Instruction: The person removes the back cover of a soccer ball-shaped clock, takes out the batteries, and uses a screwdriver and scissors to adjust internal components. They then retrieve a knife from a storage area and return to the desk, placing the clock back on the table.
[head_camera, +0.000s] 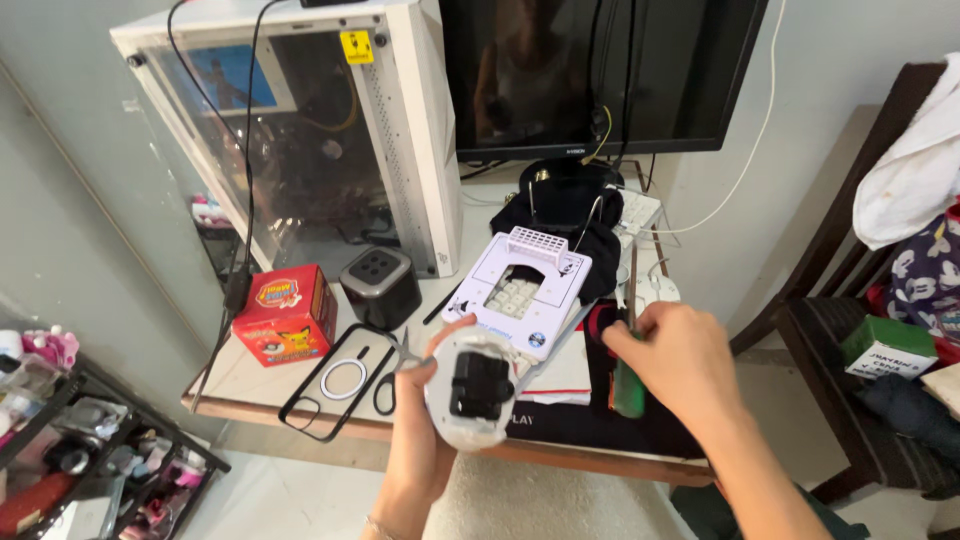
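While my left hand clamps small white oval plastic device with black centre block, right hand grips green-handled screwdriver just right of it; I'd keep device steady, tip square.

My left hand rises from below, forearm nearly upright, palm turned right, thumb and fingers curled around what it grips. My right hand reaches in from the lower right, back of the hand facing up, wrist bent, fingers folded shut into a loose fist around a handle.
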